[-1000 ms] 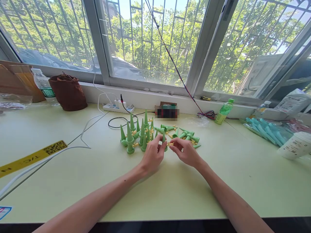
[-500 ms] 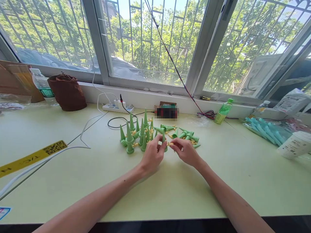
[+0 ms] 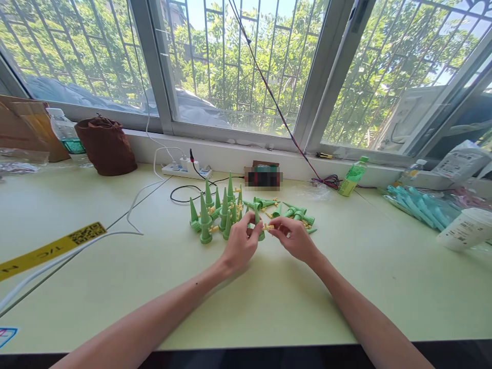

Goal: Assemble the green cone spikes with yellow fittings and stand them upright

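Left hand [image 3: 240, 241]: clamped on upright green plastic cone [image 3: 257, 213], apparently steadying it | right hand [image 3: 295, 241]: pinching yellow plastic fitting [image 3: 266, 227] beside it | similar green cones [image 3: 204, 212]: toward pale surface's [image 3: 300, 302] far edge

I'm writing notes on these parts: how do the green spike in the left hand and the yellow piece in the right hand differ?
Colour: the spike is green, the piece yellow.
Size: the spike is clearly larger than the piece.
Pose: the spike points upward; the piece extends roughly sideways.
Shared: both are held in fingers, the spike by the left hand, the piece by the right hand.
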A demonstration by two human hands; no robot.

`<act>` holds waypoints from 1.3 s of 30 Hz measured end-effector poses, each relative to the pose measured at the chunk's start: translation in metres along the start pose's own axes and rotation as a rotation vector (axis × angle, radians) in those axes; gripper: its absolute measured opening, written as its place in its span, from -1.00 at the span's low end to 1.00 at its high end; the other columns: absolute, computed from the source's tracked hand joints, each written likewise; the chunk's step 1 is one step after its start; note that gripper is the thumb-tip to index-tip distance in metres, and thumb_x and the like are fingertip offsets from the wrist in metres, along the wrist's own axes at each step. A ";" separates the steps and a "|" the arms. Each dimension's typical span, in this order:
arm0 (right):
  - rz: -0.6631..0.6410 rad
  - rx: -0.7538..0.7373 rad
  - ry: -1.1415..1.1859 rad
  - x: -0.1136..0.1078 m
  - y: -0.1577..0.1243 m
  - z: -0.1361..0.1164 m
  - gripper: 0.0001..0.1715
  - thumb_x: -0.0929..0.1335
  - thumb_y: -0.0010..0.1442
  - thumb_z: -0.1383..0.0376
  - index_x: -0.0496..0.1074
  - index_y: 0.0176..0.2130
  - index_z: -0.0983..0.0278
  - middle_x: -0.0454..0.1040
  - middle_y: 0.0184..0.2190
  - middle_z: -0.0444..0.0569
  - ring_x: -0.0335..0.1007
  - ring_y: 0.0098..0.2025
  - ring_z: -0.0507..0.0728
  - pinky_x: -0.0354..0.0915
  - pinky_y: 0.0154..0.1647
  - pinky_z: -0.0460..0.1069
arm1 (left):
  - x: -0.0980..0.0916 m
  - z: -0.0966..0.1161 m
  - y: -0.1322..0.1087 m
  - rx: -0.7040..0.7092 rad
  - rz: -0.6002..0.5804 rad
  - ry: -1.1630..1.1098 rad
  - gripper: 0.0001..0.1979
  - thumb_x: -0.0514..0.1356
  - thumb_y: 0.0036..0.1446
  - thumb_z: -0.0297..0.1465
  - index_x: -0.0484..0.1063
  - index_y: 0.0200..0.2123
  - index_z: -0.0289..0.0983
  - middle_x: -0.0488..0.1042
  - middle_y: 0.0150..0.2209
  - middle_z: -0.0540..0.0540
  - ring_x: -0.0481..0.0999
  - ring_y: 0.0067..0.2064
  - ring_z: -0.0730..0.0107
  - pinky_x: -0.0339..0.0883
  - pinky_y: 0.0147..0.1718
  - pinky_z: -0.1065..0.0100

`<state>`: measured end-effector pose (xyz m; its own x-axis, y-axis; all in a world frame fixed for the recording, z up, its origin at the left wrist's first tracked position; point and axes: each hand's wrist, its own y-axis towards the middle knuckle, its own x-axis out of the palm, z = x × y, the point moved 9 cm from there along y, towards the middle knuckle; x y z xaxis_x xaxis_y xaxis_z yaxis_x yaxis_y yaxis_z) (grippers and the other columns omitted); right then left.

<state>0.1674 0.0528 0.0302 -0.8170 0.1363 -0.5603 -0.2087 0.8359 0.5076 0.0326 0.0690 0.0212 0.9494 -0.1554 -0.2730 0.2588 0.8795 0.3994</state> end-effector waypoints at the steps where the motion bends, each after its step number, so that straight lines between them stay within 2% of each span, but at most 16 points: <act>1: -0.006 -0.002 0.002 0.000 0.000 0.000 -0.79 0.34 0.25 0.17 0.46 -0.25 0.27 0.44 -0.48 -0.09 0.27 -0.51 0.03 0.23 -0.46 -0.07 | 0.000 0.001 0.000 0.006 -0.005 0.001 -0.82 0.09 0.25 -0.25 0.29 -0.29 -0.26 0.37 -0.36 0.02 0.16 -0.60 0.66 -0.03 -0.63 0.49; 8: -0.083 -0.013 0.026 0.007 0.000 0.000 -0.72 0.27 0.31 0.18 0.43 -0.33 0.29 0.41 -0.52 -0.10 0.19 -0.52 0.01 0.16 -0.48 -0.09 | 0.004 0.004 -0.002 0.031 -0.050 0.018 -0.83 0.07 0.26 -0.27 0.29 -0.27 -0.26 0.41 -0.33 0.01 0.17 -0.60 0.67 -0.03 -0.63 0.49; 18: -0.088 0.028 -0.026 0.007 0.000 0.004 -0.58 0.24 0.34 0.15 0.34 -0.48 0.30 0.26 -0.64 -0.18 0.08 -0.58 -0.03 0.04 -0.53 -0.08 | 0.005 0.005 -0.001 0.025 -0.069 -0.028 -0.83 0.09 0.24 -0.27 0.30 -0.27 -0.26 0.39 -0.34 0.01 0.17 -0.61 0.67 -0.03 -0.63 0.50; 23: -0.079 0.007 0.002 0.006 0.001 -0.001 -0.67 0.25 0.33 0.15 0.40 -0.37 0.30 0.34 -0.56 -0.15 0.13 -0.54 -0.01 0.10 -0.50 -0.09 | 0.003 0.002 -0.001 0.010 -0.045 -0.018 -0.82 0.09 0.24 -0.26 0.31 -0.26 -0.26 0.42 -0.31 -0.02 0.25 -0.58 0.64 0.00 -0.62 0.50; 31: -0.069 0.007 0.054 0.005 0.000 -0.001 -0.69 0.27 0.31 0.14 0.44 -0.31 0.29 0.44 -0.49 -0.06 0.29 -0.46 0.04 0.26 -0.43 -0.06 | 0.003 0.002 0.000 -0.028 -0.046 -0.080 -0.78 0.12 0.20 -0.22 0.34 -0.28 -0.28 0.41 -0.37 -0.02 0.25 -0.58 0.62 0.06 -0.63 0.51; 39: -0.047 0.032 0.106 0.004 0.000 0.001 -0.73 0.32 0.27 0.13 0.45 -0.22 0.28 0.43 -0.46 -0.07 0.27 -0.52 0.01 0.29 -0.47 -0.07 | 0.002 -0.009 0.002 -0.112 -0.035 -0.151 -0.76 0.12 0.20 -0.19 0.33 -0.27 -0.28 0.39 -0.40 0.02 0.20 -0.62 0.65 0.08 -0.67 0.51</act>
<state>0.1643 0.0540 0.0278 -0.8593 0.0405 -0.5098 -0.2326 0.8568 0.4603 0.0338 0.0744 0.0138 0.9583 -0.2451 -0.1468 0.2786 0.9157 0.2898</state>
